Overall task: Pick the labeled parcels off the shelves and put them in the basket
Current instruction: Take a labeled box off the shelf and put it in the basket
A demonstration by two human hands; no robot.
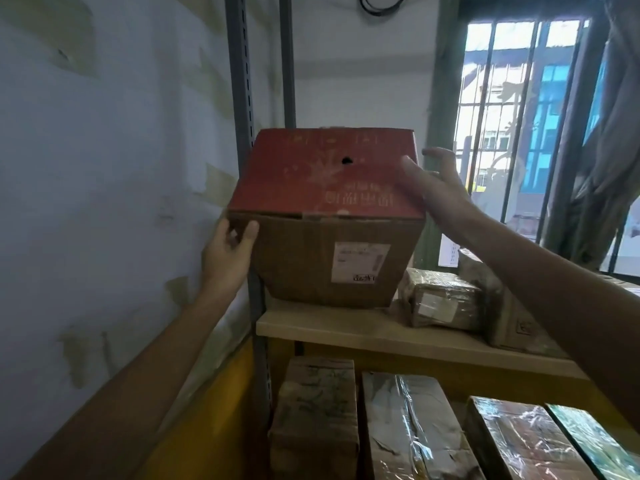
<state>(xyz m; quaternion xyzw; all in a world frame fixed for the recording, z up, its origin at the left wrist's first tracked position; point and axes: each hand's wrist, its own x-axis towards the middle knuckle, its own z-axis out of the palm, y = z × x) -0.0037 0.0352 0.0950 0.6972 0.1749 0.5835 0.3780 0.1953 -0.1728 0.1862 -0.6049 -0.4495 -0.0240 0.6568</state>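
A large cardboard box [311, 251] with a red top and a white shipping label [358, 263] on its brown front stands tilted on the upper wooden shelf [346, 329]. My left hand [227, 252] grips its lower left corner, thumb on the front face. My right hand [429, 183] lies on the red top's right edge with fingers spread around the far right corner. No basket is in view.
A taped parcel [441, 301] with a small label lies right of the box on the same shelf. Several wrapped parcels [408, 427] fill the shelf below. A grey upright post [244, 81] and a wall are on the left; a barred window [519, 116] is on the right.
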